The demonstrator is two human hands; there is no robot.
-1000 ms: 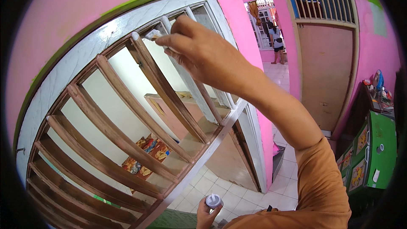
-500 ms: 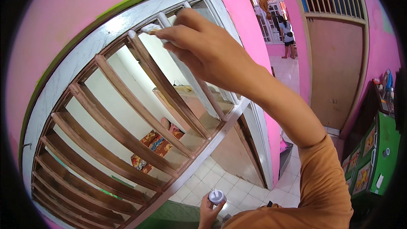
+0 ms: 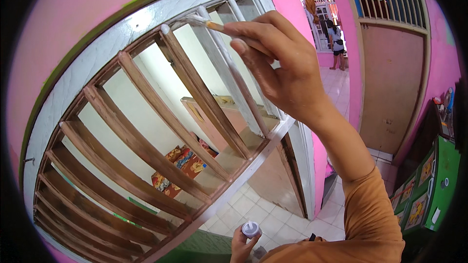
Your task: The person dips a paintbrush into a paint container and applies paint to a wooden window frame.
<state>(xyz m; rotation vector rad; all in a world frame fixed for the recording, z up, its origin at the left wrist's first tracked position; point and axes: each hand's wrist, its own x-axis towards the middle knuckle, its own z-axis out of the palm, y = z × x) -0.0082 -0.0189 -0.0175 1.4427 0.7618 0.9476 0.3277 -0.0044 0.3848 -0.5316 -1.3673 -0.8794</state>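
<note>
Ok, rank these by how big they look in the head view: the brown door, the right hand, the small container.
1. Brown door, though it stands far off.
2. Right hand, enlarged by nearness to the camera.
3. Small container, held in the left hand.

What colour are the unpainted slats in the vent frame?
Brown bare wood slats; the slat under the brush is white. Head view.

The brush point(image 3: 202, 21) is slim, with a pale wooden handle pinched between the right fingertips point(image 3: 240, 45); its white-loaded bristles point leftward from them, lying against a slat. A small white-capped jar point(image 3: 251, 229) stands upright above the left fingers point(image 3: 239, 243).
</note>
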